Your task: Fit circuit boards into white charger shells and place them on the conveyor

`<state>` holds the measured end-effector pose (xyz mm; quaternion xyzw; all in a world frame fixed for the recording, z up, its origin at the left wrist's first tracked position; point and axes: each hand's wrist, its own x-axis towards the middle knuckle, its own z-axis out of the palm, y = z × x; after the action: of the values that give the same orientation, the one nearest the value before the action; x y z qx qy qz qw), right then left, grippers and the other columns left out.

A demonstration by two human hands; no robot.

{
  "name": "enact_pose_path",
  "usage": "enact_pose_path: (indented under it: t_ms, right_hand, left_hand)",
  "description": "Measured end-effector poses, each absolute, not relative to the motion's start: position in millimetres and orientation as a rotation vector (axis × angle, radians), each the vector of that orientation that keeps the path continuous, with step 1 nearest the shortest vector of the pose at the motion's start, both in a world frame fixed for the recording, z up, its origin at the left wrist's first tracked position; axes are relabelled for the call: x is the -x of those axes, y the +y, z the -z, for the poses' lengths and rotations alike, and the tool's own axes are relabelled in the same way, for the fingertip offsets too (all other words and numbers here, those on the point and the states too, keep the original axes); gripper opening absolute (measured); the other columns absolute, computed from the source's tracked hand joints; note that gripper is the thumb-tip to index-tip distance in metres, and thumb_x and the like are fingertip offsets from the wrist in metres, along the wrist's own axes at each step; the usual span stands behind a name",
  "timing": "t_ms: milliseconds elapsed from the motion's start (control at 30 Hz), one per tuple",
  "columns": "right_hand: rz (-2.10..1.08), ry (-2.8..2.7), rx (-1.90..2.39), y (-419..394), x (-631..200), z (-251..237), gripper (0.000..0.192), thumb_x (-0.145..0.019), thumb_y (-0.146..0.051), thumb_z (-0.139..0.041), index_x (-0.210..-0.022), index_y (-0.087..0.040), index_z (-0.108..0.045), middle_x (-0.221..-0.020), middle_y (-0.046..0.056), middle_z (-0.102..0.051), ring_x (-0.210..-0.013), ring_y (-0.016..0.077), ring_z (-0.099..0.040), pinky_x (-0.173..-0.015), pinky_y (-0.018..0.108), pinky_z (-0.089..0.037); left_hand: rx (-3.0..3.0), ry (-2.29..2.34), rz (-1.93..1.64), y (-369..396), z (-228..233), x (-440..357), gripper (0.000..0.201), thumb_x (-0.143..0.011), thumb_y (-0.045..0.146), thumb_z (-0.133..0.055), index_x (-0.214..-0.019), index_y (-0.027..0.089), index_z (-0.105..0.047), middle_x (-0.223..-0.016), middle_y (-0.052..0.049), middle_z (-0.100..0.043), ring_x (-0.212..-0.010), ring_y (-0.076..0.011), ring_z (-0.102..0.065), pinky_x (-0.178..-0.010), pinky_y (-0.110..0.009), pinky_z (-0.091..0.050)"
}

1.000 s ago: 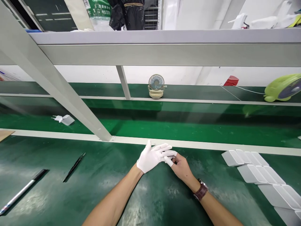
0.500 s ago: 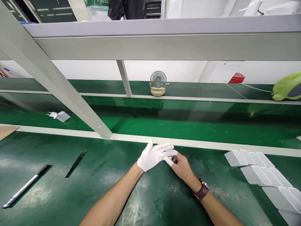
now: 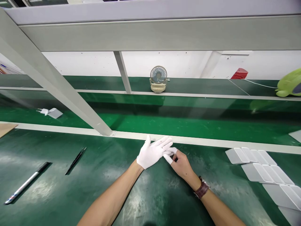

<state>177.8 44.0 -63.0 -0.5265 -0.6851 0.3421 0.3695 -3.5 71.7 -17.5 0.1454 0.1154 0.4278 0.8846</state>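
Near the green worktop's far edge, the bare right hand [image 3: 182,164] pinches the thin, soft white cloth glove [image 3: 152,153] at the fingertips of the half-spread left hand [image 3: 150,154]; it looks light and stretchy

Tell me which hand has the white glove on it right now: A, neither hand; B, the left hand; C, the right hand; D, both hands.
B: the left hand is covered by a white glove, while the right hand is bare, with a brown wristwatch on its wrist, and pinches the glove's fingertips.
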Motion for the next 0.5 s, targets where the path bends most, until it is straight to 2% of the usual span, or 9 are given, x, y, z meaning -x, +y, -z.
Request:
enact_pose_path:
  t_ms: [267,500]
  right_hand:
    - [-0.805,-1.792,1.361,41.6,-175.5,62.9,0.021,-0.087,-0.040,-0.063,-0.087,-0.019,-0.066,-0.066,-0.002,-0.052,-0.054,0.0128,-0.048,-0.055,0.027,-0.040]
    - [-0.806,-1.794,1.377,38.0,-173.7,62.5,0.022,-0.085,-0.041,-0.067,-0.086,-0.020,-0.064,-0.067,-0.002,-0.053,-0.057,0.0140,-0.049,-0.056,0.027,-0.040]
  left_hand:
    - [-0.409,0.239,-0.847,71.1,23.8,4.6,0.080,-0.097,0.067,-0.027,-0.140,0.005,-0.052,-0.154,-0.019,-0.041,-0.150,-0.0372,-0.022,-0.122,-0.054,-0.009]
    - [-0.472,0.203,-0.738,66.7,25.6,5.5,0.078,-0.097,0.068,-0.024,-0.148,0.012,-0.043,-0.162,-0.013,-0.027,-0.154,-0.0301,-0.010,-0.123,-0.047,-0.007]
